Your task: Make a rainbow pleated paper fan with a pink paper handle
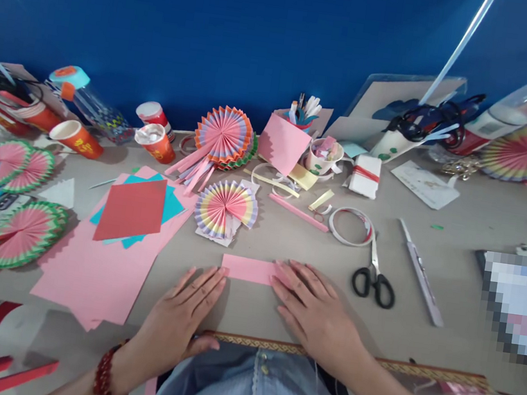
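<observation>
A folded-looking pink paper strip [250, 269] lies flat on the table [196, 263] near its front edge. My left hand [188, 307] rests at the strip's left end, palm down, fingers stretched out and fingertips touching the paper. Over the right end lies my right hand [315, 305], also palm down with its fingers spread, hiding that end of the strip. Neither hand grips anything. Just behind the strip sits a pleated paper fan rosette [226, 209] in pink, yellow and lilac. To the right of my right hand are black-handled scissors [373, 283].
Pink sheets [93, 272] with a red square [132, 209] on top lie left. A tape roll [351, 226] and a pale utility knife [421, 276] lie right. Paper cups [155, 142], more rosettes [223, 135] and a large bottle [523, 102] stand toward the blue wall [246, 33].
</observation>
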Tool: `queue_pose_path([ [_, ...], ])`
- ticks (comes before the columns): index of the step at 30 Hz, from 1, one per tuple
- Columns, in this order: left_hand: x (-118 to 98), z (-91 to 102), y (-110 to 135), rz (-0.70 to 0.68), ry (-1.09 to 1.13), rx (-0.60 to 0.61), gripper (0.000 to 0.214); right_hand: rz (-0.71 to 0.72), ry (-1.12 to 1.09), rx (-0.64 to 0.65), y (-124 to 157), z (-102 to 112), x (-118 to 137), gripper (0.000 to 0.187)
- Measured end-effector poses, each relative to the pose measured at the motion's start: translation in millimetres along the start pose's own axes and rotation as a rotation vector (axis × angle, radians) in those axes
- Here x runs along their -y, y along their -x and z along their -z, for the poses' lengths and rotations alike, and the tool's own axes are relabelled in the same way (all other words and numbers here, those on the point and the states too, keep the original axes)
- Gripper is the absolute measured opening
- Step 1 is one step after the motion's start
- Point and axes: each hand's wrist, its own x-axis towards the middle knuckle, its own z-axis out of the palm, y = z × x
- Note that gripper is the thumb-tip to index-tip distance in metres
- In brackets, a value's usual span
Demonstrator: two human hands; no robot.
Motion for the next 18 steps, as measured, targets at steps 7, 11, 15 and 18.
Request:
queue_pose_path([
  [7, -11.4, 3.4, 4.1, 0.112, 0.148, -0.135, 0.062, -0.063, 0.008, 0.013, 12.1, 0.3, 7.5, 0.044],
  [11, -24.1, 11.6, -22.6, -0.006, 0.279, -0.089, 0.061, -0.136, -0.009, 0.01, 13.5, 7.3, 19.4, 0.04],
  [15, -25.3, 12.9, -57.0, -0.041, 0.286, -0.054, 0.064, -0.122, -0.137, 0.014, 14.6, 18.6, 37.6, 0.026],
  [18, -16.1, 10.7, -75.9, -0.112, 0.307, -0.077, 0.057, 0.012, -0.324, 0.022, 14.2, 23.5, 44.7, 0.024],
])
